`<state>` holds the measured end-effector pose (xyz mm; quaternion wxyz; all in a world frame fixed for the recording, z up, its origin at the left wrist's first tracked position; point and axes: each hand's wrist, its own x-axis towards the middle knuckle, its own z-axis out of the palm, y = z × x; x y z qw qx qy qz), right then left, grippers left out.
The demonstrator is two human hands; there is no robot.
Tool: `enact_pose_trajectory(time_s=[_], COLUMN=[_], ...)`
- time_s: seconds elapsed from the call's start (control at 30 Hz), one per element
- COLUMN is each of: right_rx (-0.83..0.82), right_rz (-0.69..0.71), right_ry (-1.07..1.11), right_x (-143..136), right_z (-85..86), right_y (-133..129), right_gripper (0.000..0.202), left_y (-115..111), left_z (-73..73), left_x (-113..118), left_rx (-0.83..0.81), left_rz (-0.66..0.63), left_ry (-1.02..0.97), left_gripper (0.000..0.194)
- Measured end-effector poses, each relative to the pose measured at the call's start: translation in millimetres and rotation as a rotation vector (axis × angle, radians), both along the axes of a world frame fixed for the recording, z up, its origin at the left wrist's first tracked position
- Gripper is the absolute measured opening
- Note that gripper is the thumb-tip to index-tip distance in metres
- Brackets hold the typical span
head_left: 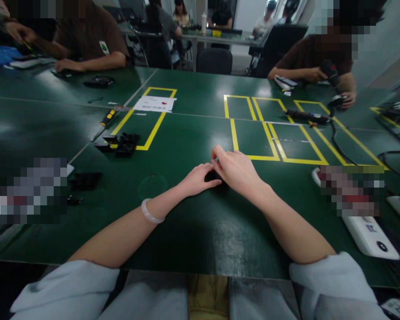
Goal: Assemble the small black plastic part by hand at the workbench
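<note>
Both hands meet over the green table (200,226), around a small dark object (216,176) that is mostly hidden between them. My left hand (199,179) has its thumb and fingers around the object's left side. My right hand (236,168) bends over it from the right, its fingers curled close to the left fingertips. Black parts (125,143) lie in a small pile at the left, near a yellow-taped frame. Further left is another flat black part (86,179), with a smaller black piece (74,200) below it.
A yellow-and-black tool (108,117) and a white paper sheet (155,104) lie back left. At the right are a white device (370,235), a black cylindrical tool (306,116) and cables. Two people work across the table; one holds a dark tool.
</note>
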<state>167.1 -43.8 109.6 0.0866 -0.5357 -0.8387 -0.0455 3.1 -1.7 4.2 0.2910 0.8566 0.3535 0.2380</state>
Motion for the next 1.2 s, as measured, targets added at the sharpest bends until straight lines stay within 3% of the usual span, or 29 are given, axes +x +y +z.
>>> enact_pose_trajectory(time_s=[1.2], right_rx=[0.017], right_rz=[-0.016], right_ry=[0.031], right_x=[-1.0], right_z=[1.6], right_y=[-1.6], right_gripper=[0.024], left_y=[-0.2], left_z=[0.2], left_x=[-0.6], left_rx=[-0.007], left_rz=[-0.016], left_ry=[-0.011], left_gripper=[0.05])
